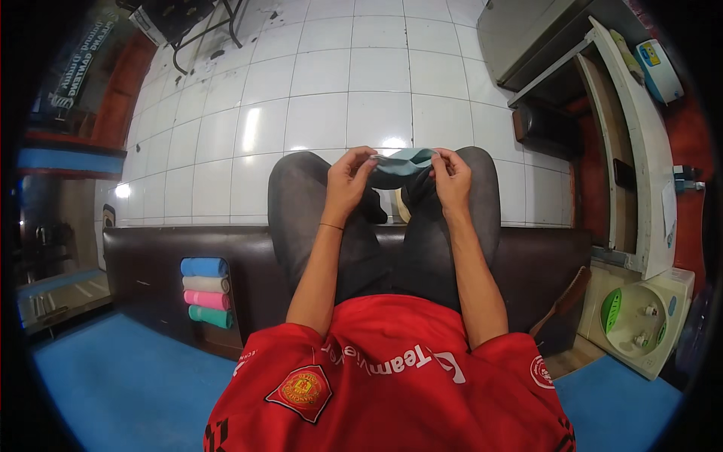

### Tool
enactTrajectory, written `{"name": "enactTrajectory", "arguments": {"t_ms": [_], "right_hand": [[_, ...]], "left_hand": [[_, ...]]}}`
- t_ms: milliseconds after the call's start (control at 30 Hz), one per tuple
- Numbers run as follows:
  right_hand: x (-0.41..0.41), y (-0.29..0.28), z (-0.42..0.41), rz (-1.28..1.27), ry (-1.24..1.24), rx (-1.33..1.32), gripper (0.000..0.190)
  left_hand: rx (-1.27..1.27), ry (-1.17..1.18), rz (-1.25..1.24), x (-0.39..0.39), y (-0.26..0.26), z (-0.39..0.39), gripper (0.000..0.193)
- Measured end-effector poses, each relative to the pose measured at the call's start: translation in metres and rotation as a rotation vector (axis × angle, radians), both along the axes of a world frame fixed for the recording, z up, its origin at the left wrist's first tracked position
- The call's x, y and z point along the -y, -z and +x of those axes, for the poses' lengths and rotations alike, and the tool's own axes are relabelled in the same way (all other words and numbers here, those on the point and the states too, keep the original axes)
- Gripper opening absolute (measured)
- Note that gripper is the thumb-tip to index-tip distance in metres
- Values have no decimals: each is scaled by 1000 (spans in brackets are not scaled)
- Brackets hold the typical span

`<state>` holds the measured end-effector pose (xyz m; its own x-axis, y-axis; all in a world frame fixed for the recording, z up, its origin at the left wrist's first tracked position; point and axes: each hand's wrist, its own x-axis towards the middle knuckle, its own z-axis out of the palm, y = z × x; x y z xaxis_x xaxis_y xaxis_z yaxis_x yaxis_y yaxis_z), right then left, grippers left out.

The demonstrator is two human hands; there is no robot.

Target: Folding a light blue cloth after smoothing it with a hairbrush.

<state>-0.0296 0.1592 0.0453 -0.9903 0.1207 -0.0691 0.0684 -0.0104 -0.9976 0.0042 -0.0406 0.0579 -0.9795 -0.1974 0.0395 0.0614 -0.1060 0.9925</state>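
Note:
A thin pale-teal cloth (404, 162) is stretched between my two hands above the gap between my knees. My left hand (351, 174) pinches one end with thumb and fingertips. At the other end, my right hand (450, 175) grips the cloth's edge in the same way. The cloth's upper edge gapes a little, and its middle sags. On the dark brown padded bench (152, 243) to my left lie rolled or folded cloths: a blue one (204, 266), a beige one (205, 284), a pink one (207, 299) and a green one (210, 316).
A wooden-handled brush (565, 299) rests at the bench's right end. Beside it stands a water dispenser (672, 282). A phone (624, 174) lies on the white cabinet's shelf at right. White floor tiles (378, 68) stretch ahead, with a black metal-framed chair (206, 34) at the upper left.

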Motion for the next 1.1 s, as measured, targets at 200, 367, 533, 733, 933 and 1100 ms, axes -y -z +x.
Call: {"name": "enactTrajectory", "arguments": {"t_ms": [200,367,533,733,933,1100], "right_hand": [[1,2,0,75,91,-166,15],[0,7,0,132,75,-139,16],[-1,1,-1,38,3,51,20],[4,4,4,70,-124,-45,18],[4,-10,4,386,-22,-221,16],[6,-15,7,246,-43,-111,15]], "left_hand": [[-29,-53,-264,4,4,0,16],[41,-159,-91,6,7,-1,14],[38,-133,-95,5,-4,1,15],[90,-167,-85,7,-4,2,15],[129,-214,-107,8,-1,1,15],[2,-216,-62,5,5,-2,17]]}}
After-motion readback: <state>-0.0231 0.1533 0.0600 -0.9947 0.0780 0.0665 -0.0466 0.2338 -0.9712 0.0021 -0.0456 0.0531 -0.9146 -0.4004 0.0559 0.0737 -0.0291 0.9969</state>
